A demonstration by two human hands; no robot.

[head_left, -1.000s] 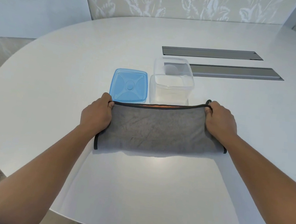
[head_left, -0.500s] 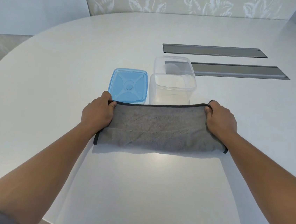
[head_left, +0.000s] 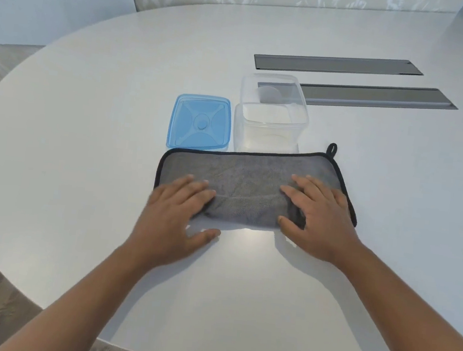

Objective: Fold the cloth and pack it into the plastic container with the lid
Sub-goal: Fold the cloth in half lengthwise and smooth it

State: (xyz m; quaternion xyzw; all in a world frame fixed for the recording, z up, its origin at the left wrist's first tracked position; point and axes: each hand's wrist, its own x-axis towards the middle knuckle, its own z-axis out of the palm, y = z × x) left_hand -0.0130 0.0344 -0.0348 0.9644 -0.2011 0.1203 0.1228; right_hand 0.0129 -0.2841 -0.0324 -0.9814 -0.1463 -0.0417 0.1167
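Folding is the step you are on, and the grey cloth (head_left: pixel 252 183) lies flat on the white table (head_left: pixel 89 103) as a long strip with a black edge. It looks folded over once, because the near side is a soft rounded fold and the far side shows the black edge. A small black loop (head_left: pixel 332 150) sticks out at its far right corner.

Your left hand (head_left: pixel 176 212) lies flat on the near left part of the cloth. Its fingers (head_left: pixel 194 188) are spread wide and press down, and they grip nothing. The thumb rests on the bare table just past the cloth. Your right hand (head_left: pixel 319 213) lies flat on the right part, fingers spread too, holding nothing. Its thumb seems to sit at the near fold.

Just behind the cloth stands the clear plastic container (head_left: pixel 271 122). It is open and looks empty. The far edge of the cloth is touching it or very close; you cannot tell which. The blue lid (head_left: pixel 200 122) lies flat on the table right beside the container, on its left.

The strip looks too long for the container. So I think you next need to take one short end and fold it across to the other end. Keep the edges lined up so the pile stays neat and small.
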